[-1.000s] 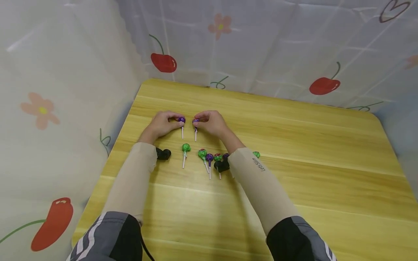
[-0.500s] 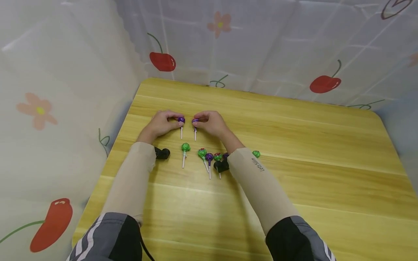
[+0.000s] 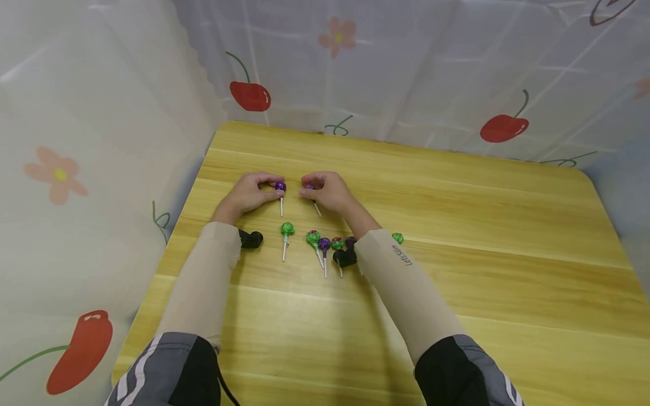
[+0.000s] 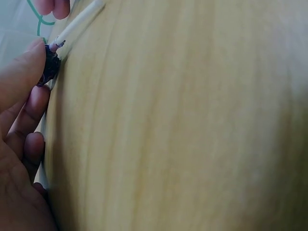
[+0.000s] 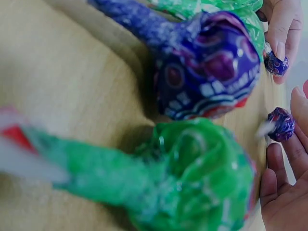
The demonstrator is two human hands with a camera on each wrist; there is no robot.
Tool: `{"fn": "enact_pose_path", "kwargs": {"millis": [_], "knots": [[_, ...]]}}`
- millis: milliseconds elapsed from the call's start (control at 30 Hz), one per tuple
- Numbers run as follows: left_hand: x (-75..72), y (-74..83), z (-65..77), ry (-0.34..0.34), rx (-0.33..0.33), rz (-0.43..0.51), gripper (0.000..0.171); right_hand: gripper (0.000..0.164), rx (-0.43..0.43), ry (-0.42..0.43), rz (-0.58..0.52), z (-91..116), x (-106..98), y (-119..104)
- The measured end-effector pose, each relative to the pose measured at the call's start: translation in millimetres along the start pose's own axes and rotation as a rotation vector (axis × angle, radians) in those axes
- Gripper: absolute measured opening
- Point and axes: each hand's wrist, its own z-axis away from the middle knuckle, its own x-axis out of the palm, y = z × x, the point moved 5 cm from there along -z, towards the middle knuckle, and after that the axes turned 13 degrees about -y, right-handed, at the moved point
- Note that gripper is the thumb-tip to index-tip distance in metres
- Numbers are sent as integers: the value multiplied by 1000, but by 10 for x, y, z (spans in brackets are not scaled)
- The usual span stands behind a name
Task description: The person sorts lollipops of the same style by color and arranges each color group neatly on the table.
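Note:
My left hand (image 3: pixel 249 193) pinches a purple-wrapped lollipop (image 3: pixel 280 186) by its head between thumb and fingers, its white stick pointing toward me. In the left wrist view the thumb presses on the dark head of this lollipop (image 4: pixel 50 66). A second purple lollipop (image 5: pixel 280 124) sits at the fingers of my right hand (image 3: pixel 329 189), its stick slanting. In the right wrist view that thumb stands apart from the fingers, around the candy. Nearer me lie a green lollipop (image 3: pixel 287 228), another green one (image 3: pixel 313 238) and a purple one (image 3: pixel 324 243).
Under the right wrist lie more lollipops, among them a red-green one (image 3: pixel 337 243); a further green one (image 3: pixel 398 238) shows beyond the sleeve. Black wrist cameras (image 3: pixel 251 239) overhang the wooden table (image 3: pixel 482 237). A cherry-print curtain (image 3: pixel 406 67) borders its back and left side.
The lollipop at my right hand has tilted, its stick swinging to the right, and its head has shifted deeper between the fingers. The left hand has barely moved.

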Motion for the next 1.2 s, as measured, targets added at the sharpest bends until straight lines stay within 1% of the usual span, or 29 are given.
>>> {"fn": "enact_pose_path", "kwargs": {"millis": [267,400,500,600,733,800,867,967,1033,1067,1100,1200], "knots": [[22,-40,6,-7,-3,31,44,36,21,-4,-20,42,14,15],[31,-35,-26,-14,2,45,44,37,23,0,-24,73,-24,16],[14,-17,-50,-21,17,71,46,39,17,18,-15,111,-112,-13],[-30,-17,-37,-17,15,88,53,42,-1,38,-9,166,-235,-30],[-118,-67,42,15,-8,106,62,46,-18,57,0,281,-415,11],[-165,-92,87,36,-7,112,66,46,-29,56,15,363,-493,38],[-204,-83,132,60,16,128,68,46,-37,46,38,453,-550,70],[-223,22,206,92,82,126,67,44,-55,10,59,594,-581,111],[-192,149,269,111,149,123,63,44,-54,-22,80,676,-560,147],[-162,219,307,119,172,114,60,43,-55,-42,90,715,-537,164],[-121,293,345,124,194,93,58,43,-53,-63,101,751,-508,183],[106,533,458,104,248,14,51,40,-58,-116,141,887,-408,253]]}}
